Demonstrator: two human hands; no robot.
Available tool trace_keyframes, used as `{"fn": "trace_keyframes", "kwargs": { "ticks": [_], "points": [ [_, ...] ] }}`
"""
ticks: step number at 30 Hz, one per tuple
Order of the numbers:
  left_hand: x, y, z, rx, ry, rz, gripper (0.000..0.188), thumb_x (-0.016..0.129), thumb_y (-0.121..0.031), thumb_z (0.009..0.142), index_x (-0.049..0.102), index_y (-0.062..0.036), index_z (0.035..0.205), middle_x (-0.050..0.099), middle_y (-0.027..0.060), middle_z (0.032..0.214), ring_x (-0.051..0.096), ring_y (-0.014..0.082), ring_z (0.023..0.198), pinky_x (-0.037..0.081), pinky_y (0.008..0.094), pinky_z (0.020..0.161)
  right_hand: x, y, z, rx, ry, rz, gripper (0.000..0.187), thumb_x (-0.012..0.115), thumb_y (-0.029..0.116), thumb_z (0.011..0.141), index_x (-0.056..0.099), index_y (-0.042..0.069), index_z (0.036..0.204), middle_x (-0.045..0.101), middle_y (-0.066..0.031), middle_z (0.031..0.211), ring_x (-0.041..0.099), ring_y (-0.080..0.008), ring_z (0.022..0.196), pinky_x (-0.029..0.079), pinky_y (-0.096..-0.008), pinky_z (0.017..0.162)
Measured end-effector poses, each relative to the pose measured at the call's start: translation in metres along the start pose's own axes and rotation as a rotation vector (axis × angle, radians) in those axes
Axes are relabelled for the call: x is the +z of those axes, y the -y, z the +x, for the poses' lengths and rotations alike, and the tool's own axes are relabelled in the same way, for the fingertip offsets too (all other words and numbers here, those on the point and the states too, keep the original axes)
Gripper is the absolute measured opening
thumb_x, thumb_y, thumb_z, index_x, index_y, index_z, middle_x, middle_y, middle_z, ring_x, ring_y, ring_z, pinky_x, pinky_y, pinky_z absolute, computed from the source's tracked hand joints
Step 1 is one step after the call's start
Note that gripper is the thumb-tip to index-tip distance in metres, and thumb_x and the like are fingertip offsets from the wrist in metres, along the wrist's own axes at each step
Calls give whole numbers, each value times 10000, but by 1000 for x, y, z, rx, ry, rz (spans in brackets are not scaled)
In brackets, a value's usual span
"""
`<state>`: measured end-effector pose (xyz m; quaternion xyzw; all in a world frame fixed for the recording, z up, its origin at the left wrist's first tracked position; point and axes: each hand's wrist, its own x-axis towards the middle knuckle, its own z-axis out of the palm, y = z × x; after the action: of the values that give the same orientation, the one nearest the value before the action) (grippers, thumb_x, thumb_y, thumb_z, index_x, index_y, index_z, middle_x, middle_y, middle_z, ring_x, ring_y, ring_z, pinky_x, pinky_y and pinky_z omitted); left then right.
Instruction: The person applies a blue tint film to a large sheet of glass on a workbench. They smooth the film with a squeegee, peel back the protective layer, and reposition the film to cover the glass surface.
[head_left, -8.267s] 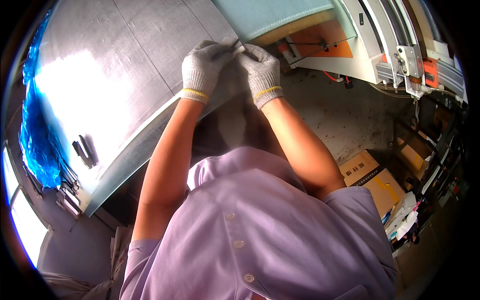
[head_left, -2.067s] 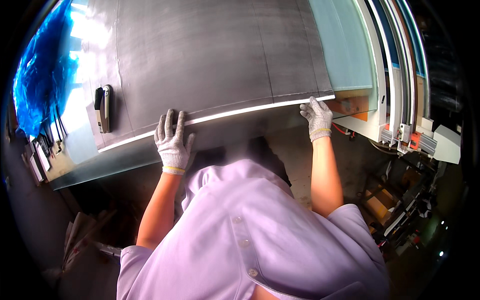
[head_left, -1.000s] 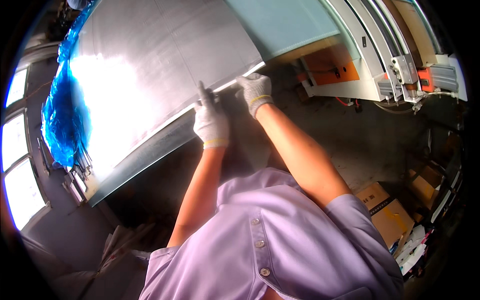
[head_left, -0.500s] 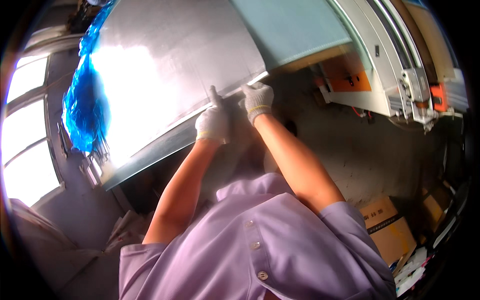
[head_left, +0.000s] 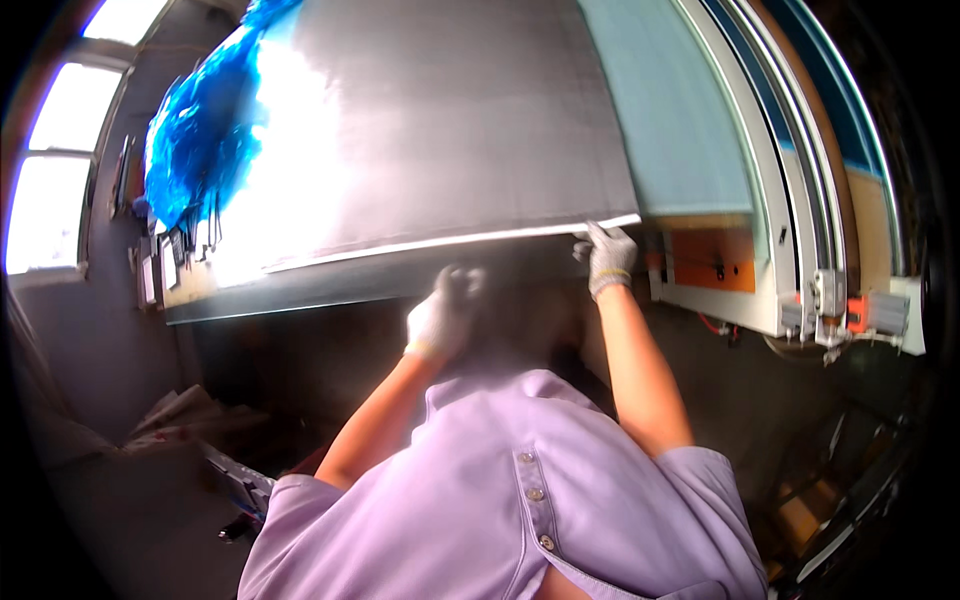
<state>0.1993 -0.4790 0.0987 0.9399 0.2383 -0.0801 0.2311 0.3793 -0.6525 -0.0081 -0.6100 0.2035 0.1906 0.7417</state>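
A large grey sheet (head_left: 470,120) with a white strip along its near edge lies on the table, its left part washed out by glare. At the sheet's near right corner, my gloved right hand (head_left: 612,260) pinches the white strip (head_left: 500,236) between thumb and fingers. My left hand (head_left: 440,315), in a knitted white glove as well, hangs just nearer than the table's dark front edge (head_left: 330,297), apart from the sheet. Motion blurs its fingers, so I cannot make out whether they hold anything.
Crumpled blue plastic film (head_left: 205,135) lies along the table's left side. On the right, past a pale green surface (head_left: 680,120), stands a white machine frame with rails (head_left: 765,200) and an orange panel (head_left: 712,260). A window (head_left: 60,190) is at far left.
My left hand has come away from the sheet's edge toward me, while my right hand remains at the corner. The whole view has turned, so the table edge now runs nearly level.
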Motion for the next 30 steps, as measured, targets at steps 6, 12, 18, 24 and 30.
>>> {"fn": "trace_keyframes", "kwargs": {
  "ticks": [6, 12, 18, 24, 30],
  "points": [
    [-95, 246, -23, -651, -475, -20, 602, 437, -606, 915, 496, -84, 1209, 671, 239, 914, 645, 417, 891, 499, 466, 786, 31, -11, -36, -463, -325, -121, 501, 594, 27, 876, 435, 15, 1352, 637, -75, 969, 625, -117, 661, 523, -242, 541],
    [-197, 505, 1, -883, -578, 247, 627, 404, -582, 931, 440, -88, 1315, 670, 229, 905, 643, 414, 866, 495, 501, 758, 50, -48, -31, -794, -622, -1059, 609, 625, -13, 803, 463, 129, 1373, 523, -224, 1291, 584, -333, 1053, 479, -385, 882],
    [-190, 526, 43, -814, -837, 302, 717, 635, -362, 861, 310, -130, 1457, 468, 207, 1353, 499, 395, 1183, 421, 432, 976, 74, -15, -52, -554, -588, -1405, 460, 681, 24, 789, 562, 70, 1231, 508, -200, 1221, 546, -364, 1109, 467, -426, 920],
    [-67, 418, 8, -618, -1110, -486, 546, 659, -141, 833, 440, 10, 1310, 520, 211, 1200, 541, 336, 1093, 446, 385, 940, 66, -10, -55, -705, -524, -1317, 483, 646, -23, 784, 536, 75, 1244, 477, -180, 1264, 525, -354, 1130, 451, -408, 961],
    [-57, 311, 10, -837, -146, -1901, 589, 557, -361, 945, 375, 51, 1324, 553, 262, 1214, 601, 363, 1066, 522, 457, 876, 74, 33, -57, -656, -682, -1572, 376, 604, 4, 801, 608, 136, 1153, 461, -185, 1300, 432, -375, 1236, 372, -440, 1041]
  ]
}}
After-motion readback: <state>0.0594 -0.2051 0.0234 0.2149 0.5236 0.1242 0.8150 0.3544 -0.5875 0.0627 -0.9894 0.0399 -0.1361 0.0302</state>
